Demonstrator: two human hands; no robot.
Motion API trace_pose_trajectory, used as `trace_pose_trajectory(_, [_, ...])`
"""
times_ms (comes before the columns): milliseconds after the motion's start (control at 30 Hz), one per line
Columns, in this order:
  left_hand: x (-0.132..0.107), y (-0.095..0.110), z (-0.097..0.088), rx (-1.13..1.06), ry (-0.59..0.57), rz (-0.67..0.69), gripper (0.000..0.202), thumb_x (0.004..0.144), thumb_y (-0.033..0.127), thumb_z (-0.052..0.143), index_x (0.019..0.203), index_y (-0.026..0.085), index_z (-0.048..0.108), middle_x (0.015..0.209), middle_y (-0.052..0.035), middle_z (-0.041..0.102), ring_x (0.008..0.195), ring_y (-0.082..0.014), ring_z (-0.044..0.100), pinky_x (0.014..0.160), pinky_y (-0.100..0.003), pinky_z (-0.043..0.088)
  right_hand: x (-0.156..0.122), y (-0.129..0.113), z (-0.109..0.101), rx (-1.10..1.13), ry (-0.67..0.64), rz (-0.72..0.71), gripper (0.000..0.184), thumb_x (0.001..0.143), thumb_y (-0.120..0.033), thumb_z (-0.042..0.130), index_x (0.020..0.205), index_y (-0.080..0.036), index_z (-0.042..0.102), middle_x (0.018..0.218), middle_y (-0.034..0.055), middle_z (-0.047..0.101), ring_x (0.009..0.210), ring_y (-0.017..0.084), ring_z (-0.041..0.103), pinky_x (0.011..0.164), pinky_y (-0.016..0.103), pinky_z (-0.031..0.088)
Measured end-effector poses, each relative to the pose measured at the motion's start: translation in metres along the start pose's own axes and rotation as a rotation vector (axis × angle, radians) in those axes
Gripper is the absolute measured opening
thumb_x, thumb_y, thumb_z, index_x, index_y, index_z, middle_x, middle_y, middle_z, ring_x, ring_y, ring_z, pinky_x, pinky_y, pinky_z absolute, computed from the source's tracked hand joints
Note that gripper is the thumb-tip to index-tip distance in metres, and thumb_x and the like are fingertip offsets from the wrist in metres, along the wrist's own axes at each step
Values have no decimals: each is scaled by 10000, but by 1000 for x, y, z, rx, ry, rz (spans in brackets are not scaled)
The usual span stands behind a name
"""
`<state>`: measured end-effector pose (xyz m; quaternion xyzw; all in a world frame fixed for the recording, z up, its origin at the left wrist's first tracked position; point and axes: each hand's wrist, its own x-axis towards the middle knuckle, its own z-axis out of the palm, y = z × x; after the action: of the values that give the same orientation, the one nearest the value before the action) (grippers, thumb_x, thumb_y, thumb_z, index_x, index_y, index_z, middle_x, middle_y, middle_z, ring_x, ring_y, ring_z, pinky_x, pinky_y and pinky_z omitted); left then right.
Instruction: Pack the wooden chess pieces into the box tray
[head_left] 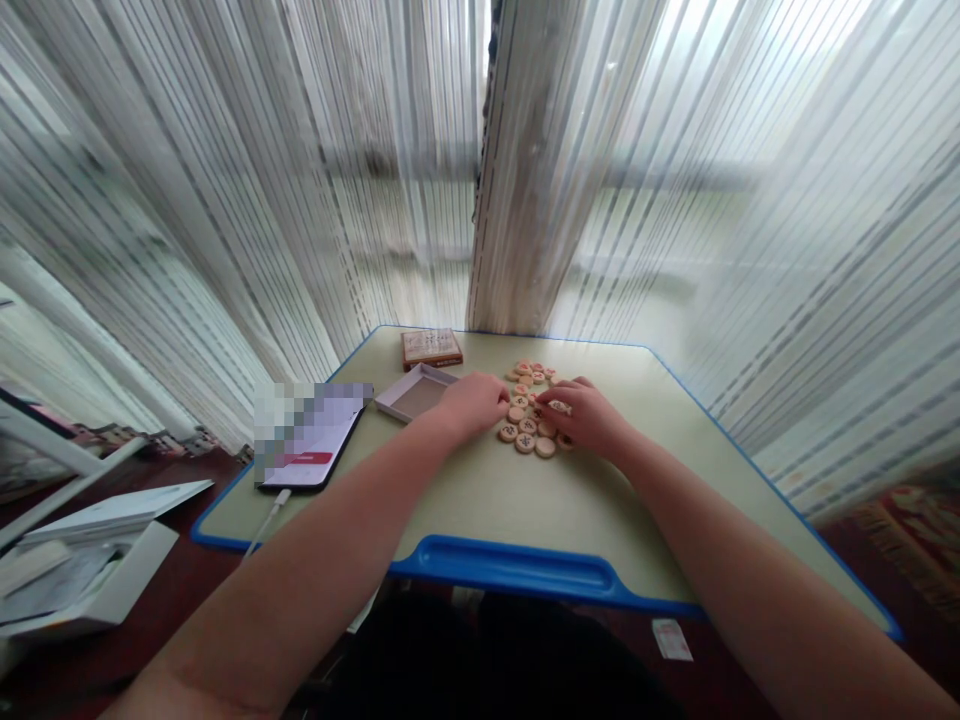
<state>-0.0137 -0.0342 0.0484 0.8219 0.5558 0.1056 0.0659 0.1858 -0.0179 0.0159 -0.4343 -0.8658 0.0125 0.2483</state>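
The discs, round wooden pieces with marks on top, lie in a loose heap on the table, right between the fingertips of both hands. The left hand rests palm down with its fingers curled close together, the tips touching the heap's left edge; whether they grip a disc cannot be told. The right hand lies over the heap's right side, fingers bent and slightly apart, thumb and forefinger meeting at one disc; a firm pinch cannot be made out. More discs spread just beyond both sets of fingertips.

Just left of the left knuckles sits an open tray, and beyond it, past the fingertips, a flat box with a printed top. Well left of the left hand lies a phone with a white cable plugged in. Striped curtains hang behind the table.
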Motion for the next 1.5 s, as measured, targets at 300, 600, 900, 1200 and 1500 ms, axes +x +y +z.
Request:
trace_pose_trajectory(300, [-4, 1, -2, 130, -19, -12, 342, 830, 265, 399, 996, 205, 692, 1029, -99, 633, 869, -205, 621, 782, -303, 471, 1, 7, -1, -42, 4, -25, 245, 798, -159, 496, 877, -216, 720, 980, 66, 677, 856, 215, 555, 808, 358, 448])
trace_pose_trajectory(600, [-3, -2, 6, 65, -22, 207, 346, 830, 401, 445, 1016, 242, 690, 977, -85, 602, 869, -195, 593, 805, -293, 445, -3, -14, -20, 58, -216, -31, 199, 732, -293, 601, 858, -181, 707, 854, 71, 612, 791, 186, 576, 753, 296, 452])
trace_pose_trajectory(900, [1, -1, 9, 47, 0, 153, 274, 822, 361, 486, 892, 235, 718, 906, -56, 696, 854, -184, 610, 728, -259, 443, -2, -10, -19, -76, -264, 125, 267, 725, -432, 606, 735, -171, 663, 764, 42, 611, 610, 131, 521, 576, 243, 384])
trace_pose_trajectory(1200, [4, -3, 14, -147, 47, 177, 244, 776, 289, 565, 975, 189, 667, 911, -42, 691, 840, -165, 615, 771, -261, 455, -2, -11, -21, 33, -281, -25, 240, 785, -282, 497, 790, -164, 706, 755, 50, 627, 685, 147, 555, 668, 244, 412])
trace_pose_trajectory(1500, [5, -2, 18, -98, 139, 247, 191, 743, 174, 549, 848, 184, 708, 929, -48, 655, 827, -154, 600, 776, -253, 458, 0, -12, -24, -23, -307, 1, 282, 794, -196, 399, 653, -163, 642, 750, 56, 628, 724, 151, 550, 689, 237, 396])
